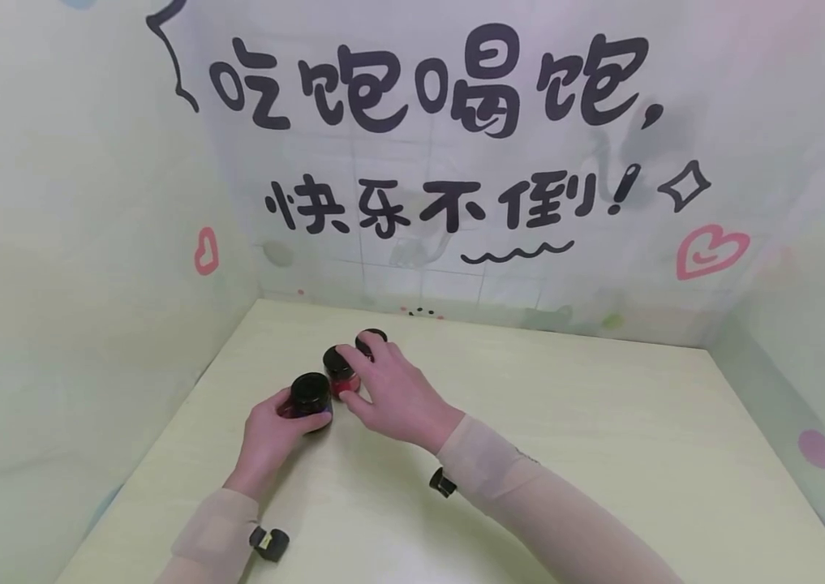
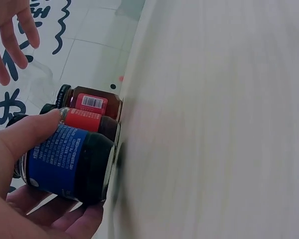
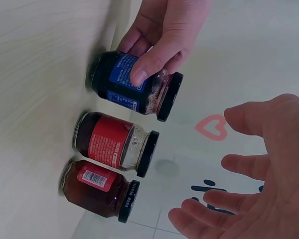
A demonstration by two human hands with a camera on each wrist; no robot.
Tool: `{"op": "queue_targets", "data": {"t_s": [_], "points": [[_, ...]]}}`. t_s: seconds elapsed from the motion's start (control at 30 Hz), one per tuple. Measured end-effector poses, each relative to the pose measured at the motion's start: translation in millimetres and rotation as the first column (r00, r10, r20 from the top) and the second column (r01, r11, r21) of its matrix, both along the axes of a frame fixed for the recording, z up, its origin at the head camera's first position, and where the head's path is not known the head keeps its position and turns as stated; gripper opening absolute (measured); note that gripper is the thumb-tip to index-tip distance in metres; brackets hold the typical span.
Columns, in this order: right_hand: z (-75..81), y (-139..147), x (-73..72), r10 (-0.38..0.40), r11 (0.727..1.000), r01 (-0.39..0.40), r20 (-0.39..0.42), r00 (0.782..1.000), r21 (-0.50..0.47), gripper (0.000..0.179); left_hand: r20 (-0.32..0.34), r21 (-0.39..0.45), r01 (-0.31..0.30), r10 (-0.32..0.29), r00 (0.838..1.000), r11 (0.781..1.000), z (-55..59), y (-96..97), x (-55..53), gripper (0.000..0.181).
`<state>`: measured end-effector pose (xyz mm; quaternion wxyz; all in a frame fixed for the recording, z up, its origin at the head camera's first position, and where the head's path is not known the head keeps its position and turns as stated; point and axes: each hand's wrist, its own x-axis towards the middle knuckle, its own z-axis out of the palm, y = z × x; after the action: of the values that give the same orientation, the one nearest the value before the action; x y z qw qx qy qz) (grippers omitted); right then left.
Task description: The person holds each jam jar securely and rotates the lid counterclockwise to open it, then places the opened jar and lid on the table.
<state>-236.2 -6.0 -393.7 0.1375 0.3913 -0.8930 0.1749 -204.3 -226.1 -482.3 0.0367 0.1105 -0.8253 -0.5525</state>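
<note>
Three glass jars with black lids stand in a slanting row on the table. My left hand (image 1: 266,434) grips the nearest one, a jar with a blue label (image 1: 311,392), thumb on one side and fingers round the other. Behind it is a jar with a red label (image 3: 109,142), its upper part clear glass. Farthest back is a brown jar with a smaller pinkish-red barcode label (image 3: 97,191). My right hand (image 1: 405,397) hovers by the two rear jars with fingers spread and loosely bent. In the right wrist view its fingers (image 3: 244,167) are apart from the lids.
A pale wood-grain table (image 1: 565,438) lies under the jars. White printed sheets with black lettering (image 1: 449,203) and pink hearts enclose it at the back and both sides. Each wrist wears a strap with a small black device (image 1: 269,543).
</note>
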Motion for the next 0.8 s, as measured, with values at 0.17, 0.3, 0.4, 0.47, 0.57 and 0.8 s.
{"op": "queue_targets", "data": {"t_s": [0.17, 0.3, 0.4, 0.47, 0.57, 0.8], "points": [[1.0, 1, 0.5, 0.002, 1.000, -0.002, -0.007, 1.000, -0.001, 0.051, -0.013, -0.014, 0.006, -0.006, 1.000, 1.000, 2.8, 2.4, 0.7, 0.070], [1.8, 1, 0.6, 0.009, 1.000, -0.009, -0.006, 1.000, -0.004, 0.051, -0.012, -0.045, 0.006, -0.006, 1.000, 0.999, 5.3, 4.3, 2.5, 0.073], [2.9, 1, 0.0, 0.011, 1.000, -0.011, -0.008, 1.000, -0.005, 0.050, -0.014, -0.068, 0.003, -0.004, 1.000, 0.998, 7.1, 5.5, 3.6, 0.073], [3.2, 2, -0.3, 0.012, 1.000, -0.012, -0.011, 1.000, -0.005, 0.050, -0.015, -0.081, 0.000, -0.001, 1.000, 0.997, 7.8, 6.7, 4.5, 0.072], [3.9, 2, -0.4, 0.013, 1.000, -0.013, -0.013, 1.000, -0.005, 0.050, -0.017, -0.088, -0.004, 0.002, 1.000, 0.996, 9.2, 8.8, 5.7, 0.073], [3.4, 4, 0.2, 0.010, 1.000, -0.010, -0.009, 1.000, -0.011, 0.050, -0.033, -0.078, -0.010, 0.007, 0.999, 0.997, 12.5, 13.6, 7.6, 0.071]]}}
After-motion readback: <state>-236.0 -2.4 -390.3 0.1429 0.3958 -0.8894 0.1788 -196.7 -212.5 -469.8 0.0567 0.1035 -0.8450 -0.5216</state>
